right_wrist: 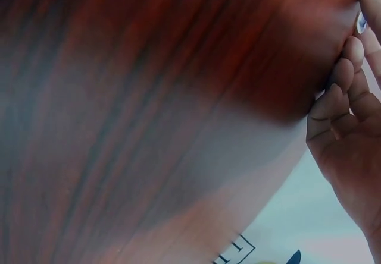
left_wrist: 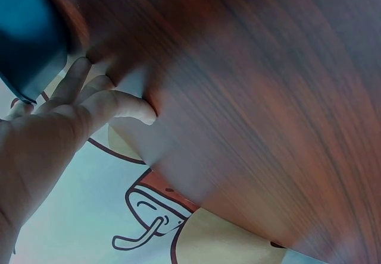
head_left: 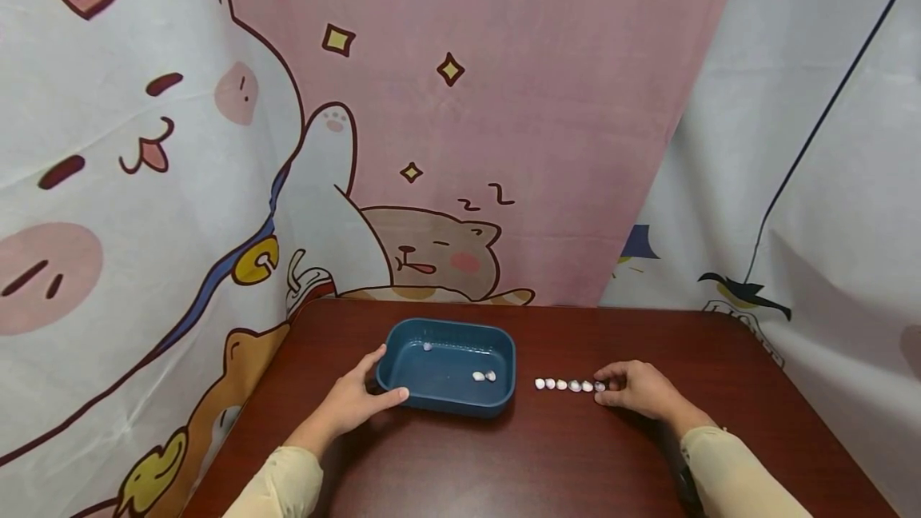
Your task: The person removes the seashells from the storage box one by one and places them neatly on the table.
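A blue rectangular baking dish (head_left: 446,405) stands on the table, with three small shells (head_left: 478,376) inside it. My left hand (head_left: 352,400) holds the dish by its left end, the thumb against the near left corner. In the left wrist view, other fingers (left_wrist: 128,104) of that hand spread beside the dish (left_wrist: 30,44). To the right of the dish, several small whitish shells (head_left: 562,384) lie in a straight row. My right hand (head_left: 640,390) pinches the rightmost shell (head_left: 600,387) between thumb and fingers, down at the table. The right wrist view shows a shiny shell (right_wrist: 361,23) at the fingertips, partly hidden.
The dark red-brown wooden table (head_left: 489,470) reaches back to a cartoon-printed cloth (head_left: 547,142) hanging behind and on both sides. A dark cord (head_left: 827,122) runs down the cloth at the right.
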The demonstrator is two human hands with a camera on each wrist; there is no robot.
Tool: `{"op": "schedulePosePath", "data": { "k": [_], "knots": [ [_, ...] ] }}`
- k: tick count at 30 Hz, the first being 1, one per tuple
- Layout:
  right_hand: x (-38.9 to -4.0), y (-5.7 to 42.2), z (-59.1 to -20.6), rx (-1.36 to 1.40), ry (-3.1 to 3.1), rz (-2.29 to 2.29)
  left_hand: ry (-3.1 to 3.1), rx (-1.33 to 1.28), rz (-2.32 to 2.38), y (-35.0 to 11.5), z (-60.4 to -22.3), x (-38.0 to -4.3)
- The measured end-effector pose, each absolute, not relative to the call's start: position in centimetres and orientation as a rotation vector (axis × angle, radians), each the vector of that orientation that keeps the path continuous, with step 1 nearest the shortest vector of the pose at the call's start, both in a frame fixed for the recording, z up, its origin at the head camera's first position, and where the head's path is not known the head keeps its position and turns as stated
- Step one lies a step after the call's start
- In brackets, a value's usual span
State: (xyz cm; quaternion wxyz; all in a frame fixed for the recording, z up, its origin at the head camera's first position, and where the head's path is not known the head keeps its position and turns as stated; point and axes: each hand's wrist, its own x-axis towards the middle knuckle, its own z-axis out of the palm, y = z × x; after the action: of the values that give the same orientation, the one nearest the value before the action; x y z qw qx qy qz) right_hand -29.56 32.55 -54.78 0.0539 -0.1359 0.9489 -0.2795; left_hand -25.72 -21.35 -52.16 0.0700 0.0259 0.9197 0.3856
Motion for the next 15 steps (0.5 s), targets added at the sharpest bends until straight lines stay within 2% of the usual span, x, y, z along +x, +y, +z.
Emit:
{"op": "schedulePosePath", "data": {
  "k": [6,10,13,15],
  "knots": [
    [-29.6,32.2,-53.9,-0.324,2.899,-0.894,2.766,0.085,1.159,-21.2,-52.1,-25.7],
    [-29.8,29.0,-51.5,-0.205,3.079,-0.984,2.762,0.080,1.158,-21.2,-52.2,-25.8],
    [-30.1,24.1,-48.8,-0.347,3.153,-1.020,2.761,0.063,1.161,-21.2,-52.3,-25.9],
    [-30.2,20.3,-47.3,-0.563,3.124,-0.937,2.761,0.059,1.163,-21.2,-52.3,-25.9]
  ]
}}
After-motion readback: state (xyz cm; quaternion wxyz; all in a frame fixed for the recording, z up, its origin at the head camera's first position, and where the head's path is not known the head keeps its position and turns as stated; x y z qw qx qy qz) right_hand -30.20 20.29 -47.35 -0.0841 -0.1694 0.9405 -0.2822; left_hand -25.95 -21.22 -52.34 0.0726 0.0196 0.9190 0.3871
